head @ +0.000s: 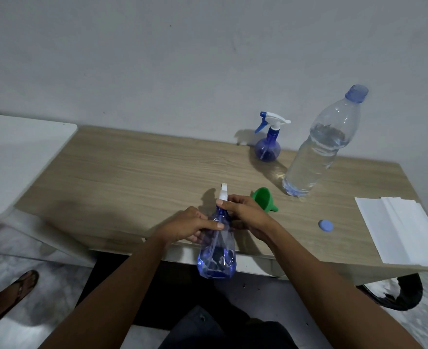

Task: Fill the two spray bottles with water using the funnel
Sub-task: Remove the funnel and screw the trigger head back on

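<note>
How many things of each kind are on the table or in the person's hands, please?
Spray bottles: 2, one held, one standing at the back
Water bottle: 1
Funnel: 1
Bottle cap: 1
Paper stack: 1
Total: 6
</note>
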The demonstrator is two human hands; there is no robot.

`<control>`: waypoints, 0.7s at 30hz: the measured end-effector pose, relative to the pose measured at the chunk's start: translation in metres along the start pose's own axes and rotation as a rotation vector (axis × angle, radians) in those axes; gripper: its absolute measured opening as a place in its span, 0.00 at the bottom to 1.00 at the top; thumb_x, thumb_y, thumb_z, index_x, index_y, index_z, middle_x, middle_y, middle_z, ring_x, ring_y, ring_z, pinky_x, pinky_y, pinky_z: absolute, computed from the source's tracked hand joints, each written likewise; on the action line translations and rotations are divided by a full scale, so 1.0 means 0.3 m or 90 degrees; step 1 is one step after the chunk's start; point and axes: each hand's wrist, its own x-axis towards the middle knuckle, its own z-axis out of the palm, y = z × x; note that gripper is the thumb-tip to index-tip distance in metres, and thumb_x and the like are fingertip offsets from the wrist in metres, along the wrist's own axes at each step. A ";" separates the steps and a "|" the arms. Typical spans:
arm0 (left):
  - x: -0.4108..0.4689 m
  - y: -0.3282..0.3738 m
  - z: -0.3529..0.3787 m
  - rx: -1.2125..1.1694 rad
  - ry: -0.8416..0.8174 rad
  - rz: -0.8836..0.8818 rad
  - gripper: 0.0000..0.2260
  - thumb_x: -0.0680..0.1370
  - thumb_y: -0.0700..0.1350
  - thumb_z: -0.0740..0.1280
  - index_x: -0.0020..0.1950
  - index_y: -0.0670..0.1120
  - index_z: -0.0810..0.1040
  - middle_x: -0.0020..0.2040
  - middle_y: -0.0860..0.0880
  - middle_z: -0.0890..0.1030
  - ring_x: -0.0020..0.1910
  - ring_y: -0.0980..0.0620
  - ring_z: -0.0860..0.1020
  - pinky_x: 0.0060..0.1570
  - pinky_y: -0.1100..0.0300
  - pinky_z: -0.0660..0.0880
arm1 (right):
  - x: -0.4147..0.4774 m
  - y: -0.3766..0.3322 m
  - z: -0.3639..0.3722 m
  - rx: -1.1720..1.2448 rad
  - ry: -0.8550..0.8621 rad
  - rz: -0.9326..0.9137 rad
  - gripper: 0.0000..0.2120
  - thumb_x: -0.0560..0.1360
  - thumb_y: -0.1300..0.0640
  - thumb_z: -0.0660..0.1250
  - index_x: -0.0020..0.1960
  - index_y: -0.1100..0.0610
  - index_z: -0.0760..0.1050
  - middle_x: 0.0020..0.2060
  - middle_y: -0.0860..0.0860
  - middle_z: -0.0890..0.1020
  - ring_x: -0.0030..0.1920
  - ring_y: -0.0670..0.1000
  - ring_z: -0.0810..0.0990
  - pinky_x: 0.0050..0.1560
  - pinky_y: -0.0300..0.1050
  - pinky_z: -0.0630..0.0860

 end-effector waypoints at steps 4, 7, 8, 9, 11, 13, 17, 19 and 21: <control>0.011 -0.002 -0.009 0.001 -0.003 0.008 0.19 0.72 0.52 0.77 0.52 0.37 0.84 0.47 0.39 0.87 0.47 0.42 0.85 0.51 0.52 0.83 | 0.008 0.003 0.002 0.009 0.005 0.003 0.21 0.68 0.44 0.78 0.57 0.54 0.83 0.45 0.56 0.84 0.44 0.55 0.79 0.45 0.50 0.73; 0.017 0.000 -0.013 -0.002 -0.007 0.010 0.19 0.72 0.50 0.77 0.53 0.35 0.84 0.49 0.36 0.86 0.47 0.42 0.84 0.50 0.53 0.83 | 0.015 0.006 -0.008 0.002 0.019 0.001 0.17 0.71 0.46 0.78 0.54 0.55 0.83 0.43 0.55 0.83 0.41 0.53 0.81 0.43 0.48 0.76; 0.016 0.003 -0.013 -0.003 -0.010 0.009 0.19 0.73 0.50 0.77 0.53 0.35 0.84 0.49 0.36 0.86 0.47 0.42 0.84 0.50 0.52 0.83 | 0.016 0.008 -0.010 0.000 0.023 0.000 0.15 0.72 0.46 0.77 0.51 0.55 0.83 0.42 0.55 0.83 0.38 0.51 0.80 0.40 0.46 0.77; 0.016 0.004 -0.013 -0.001 -0.014 0.009 0.18 0.72 0.50 0.77 0.52 0.36 0.84 0.49 0.36 0.86 0.47 0.41 0.85 0.51 0.52 0.83 | 0.015 0.007 -0.009 -0.001 0.027 0.001 0.13 0.72 0.47 0.77 0.48 0.55 0.82 0.40 0.55 0.81 0.35 0.50 0.79 0.36 0.44 0.76; 0.020 0.003 -0.014 0.003 -0.018 0.009 0.17 0.72 0.51 0.77 0.50 0.38 0.85 0.48 0.37 0.86 0.46 0.42 0.85 0.54 0.49 0.82 | 0.015 0.005 -0.008 -0.003 0.035 0.002 0.11 0.73 0.47 0.77 0.46 0.54 0.81 0.36 0.52 0.81 0.32 0.48 0.78 0.33 0.42 0.75; 0.020 0.006 -0.016 0.002 -0.018 0.011 0.16 0.72 0.51 0.77 0.49 0.39 0.85 0.48 0.36 0.86 0.46 0.42 0.85 0.55 0.48 0.82 | 0.016 -0.001 -0.010 -0.002 0.040 0.004 0.13 0.73 0.48 0.77 0.51 0.54 0.81 0.35 0.48 0.84 0.33 0.47 0.81 0.35 0.43 0.77; 0.026 0.027 -0.038 0.004 -0.021 0.033 0.19 0.69 0.55 0.79 0.53 0.43 0.86 0.49 0.41 0.87 0.51 0.42 0.86 0.59 0.48 0.81 | 0.030 -0.036 -0.018 0.042 0.088 -0.016 0.22 0.68 0.53 0.81 0.58 0.56 0.78 0.45 0.53 0.87 0.39 0.51 0.84 0.39 0.46 0.80; 0.035 0.056 -0.054 -0.017 -0.017 0.049 0.17 0.72 0.53 0.77 0.55 0.44 0.86 0.50 0.43 0.87 0.52 0.44 0.85 0.60 0.50 0.80 | 0.038 -0.075 -0.028 0.055 0.119 -0.057 0.15 0.70 0.57 0.80 0.51 0.57 0.78 0.43 0.55 0.85 0.38 0.51 0.82 0.38 0.45 0.79; 0.054 0.100 -0.075 -0.018 -0.013 0.070 0.15 0.75 0.50 0.75 0.59 0.46 0.84 0.53 0.44 0.87 0.54 0.46 0.85 0.60 0.53 0.80 | 0.047 -0.130 -0.046 0.062 0.115 -0.107 0.08 0.72 0.61 0.77 0.45 0.56 0.78 0.41 0.57 0.83 0.38 0.52 0.81 0.39 0.46 0.79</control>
